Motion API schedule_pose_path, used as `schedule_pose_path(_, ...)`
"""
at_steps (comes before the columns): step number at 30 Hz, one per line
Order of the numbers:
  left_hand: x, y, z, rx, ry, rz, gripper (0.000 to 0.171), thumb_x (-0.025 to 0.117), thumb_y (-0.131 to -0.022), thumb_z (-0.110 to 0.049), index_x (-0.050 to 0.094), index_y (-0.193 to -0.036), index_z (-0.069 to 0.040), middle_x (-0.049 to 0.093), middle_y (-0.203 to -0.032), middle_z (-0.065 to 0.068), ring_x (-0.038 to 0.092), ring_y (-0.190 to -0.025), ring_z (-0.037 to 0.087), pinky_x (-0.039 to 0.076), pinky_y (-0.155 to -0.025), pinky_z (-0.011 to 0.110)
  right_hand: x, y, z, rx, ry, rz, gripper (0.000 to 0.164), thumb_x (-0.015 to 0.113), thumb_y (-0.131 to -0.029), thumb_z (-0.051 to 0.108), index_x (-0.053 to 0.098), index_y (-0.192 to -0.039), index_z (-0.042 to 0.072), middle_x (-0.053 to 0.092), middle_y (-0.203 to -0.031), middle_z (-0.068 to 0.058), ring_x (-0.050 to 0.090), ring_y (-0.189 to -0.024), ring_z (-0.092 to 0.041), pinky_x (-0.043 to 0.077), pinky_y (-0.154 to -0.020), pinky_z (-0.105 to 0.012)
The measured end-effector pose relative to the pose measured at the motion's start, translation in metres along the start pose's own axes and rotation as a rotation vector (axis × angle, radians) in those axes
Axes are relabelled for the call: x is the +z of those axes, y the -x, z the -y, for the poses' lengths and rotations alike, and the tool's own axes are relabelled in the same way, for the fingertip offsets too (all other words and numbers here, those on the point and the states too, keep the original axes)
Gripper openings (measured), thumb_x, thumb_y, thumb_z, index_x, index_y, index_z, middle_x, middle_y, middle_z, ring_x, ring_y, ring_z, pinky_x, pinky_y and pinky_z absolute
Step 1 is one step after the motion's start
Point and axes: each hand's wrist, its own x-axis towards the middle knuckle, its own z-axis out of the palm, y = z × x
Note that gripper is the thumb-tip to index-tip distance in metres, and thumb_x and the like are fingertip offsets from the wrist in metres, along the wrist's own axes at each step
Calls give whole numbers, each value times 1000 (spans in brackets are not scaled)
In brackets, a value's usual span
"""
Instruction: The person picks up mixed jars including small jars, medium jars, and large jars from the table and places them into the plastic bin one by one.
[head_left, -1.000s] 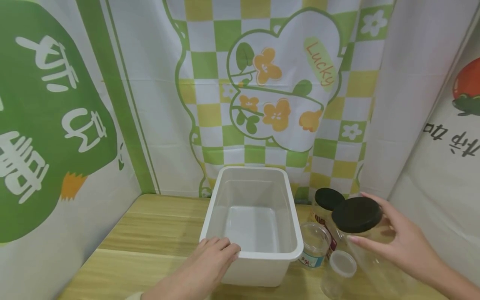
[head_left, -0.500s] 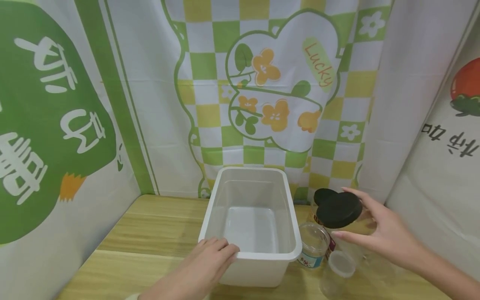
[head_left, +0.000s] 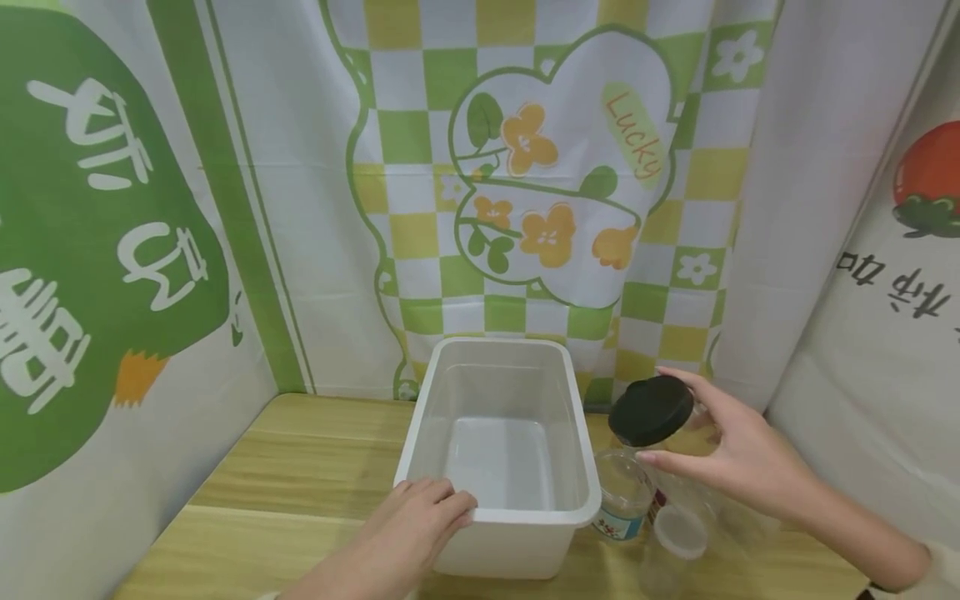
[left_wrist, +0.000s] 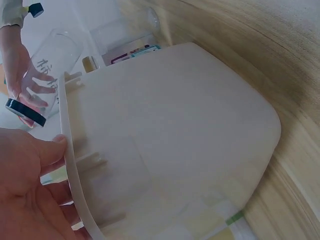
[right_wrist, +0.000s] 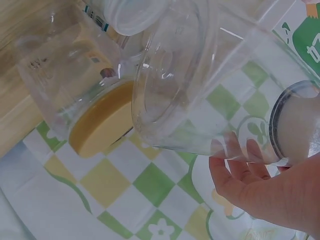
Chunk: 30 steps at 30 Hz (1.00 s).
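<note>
My left hand (head_left: 420,529) grips the near rim of a deep off-white plastic bin (head_left: 517,546), with the thumb outside it in the left wrist view. In my right hand (head_left: 742,467) is a tall clear jar (right_wrist: 200,100) with a black lid (head_left: 651,410). Fingers and thumb go around it just below the lid. The jar leans, lid toward the back wall, to the right of the bin. Its lid overlaps another black-lidded jar behind it, which is mostly hidden.
Right of the bin stand a clear tub (head_left: 622,521) with a blue label and a small cup (head_left: 680,533) with a translucent lid. A clear container with a golden lid (right_wrist: 102,122) shows in the right wrist view. Printed cloth (head_left: 420,183) hangs behind the wooden table (head_left: 300,467).
My right hand has moved left with the tall jar, bringing its black lid over the rear jar's lid. My left hand has stayed on the bin's rim.
</note>
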Motion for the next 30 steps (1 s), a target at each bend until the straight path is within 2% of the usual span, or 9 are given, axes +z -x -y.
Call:
schedule_pose_path(6,4,2,4,30,-14,-60,9,60,-108,-25,68,-104,-21,56,-84,-12,54,-77,7,40,-67,21,1,-8,4,-46,-31,-11,98,92,-79,49,43,-158,20,63,-138,-17,67,-104,-28,52,-70,-40)
schedule_pose_path(8,4,2,4,29,-11,-60,10,60,-108,-25,68,-104,-21,56,-84,-12,54,-78,8,41,-67,21,2,-10,6,-52,-42,-5,97,92,-79,48,43,-158,18,63,-138,-17,67,-103,-28,51,-68,-37)
schedule_pose_path(13,1,3,4,5,5,-18,7,63,-106,-23,68,-105,-20,58,-85,-12,56,-80,9,44,-68,23,4,-17,13,-33,-50,18,99,89,-81,53,41,-160,18,61,-143,-18,66,-102,-25,50,-63,-34)
schedule_pose_path(17,0,2,3,-13,-1,16,5,64,-106,-21,68,-104,-20,57,-86,-12,58,-81,10,45,-70,26,5,-23,17,-28,-79,44,99,88,-82,54,40,-161,19,60,-145,-18,67,-102,-25,51,-65,-35)
schedule_pose_path(24,0,2,1,-36,25,30,5,64,-106,-20,69,-107,-19,57,-86,-12,56,-81,10,45,-72,26,7,-31,21,-72,-113,55,94,90,-82,48,45,-157,16,69,-124,-10,66,-90,-19,51,-71,-37)
schedule_pose_path(30,1,1,0,-48,30,50,5,65,-105,-20,69,-107,-19,57,-86,-11,55,-79,10,42,-70,25,11,-41,29,-75,-125,82,93,90,-81,50,46,-156,16,68,-113,-6,64,-89,-19,52,-71,-36)
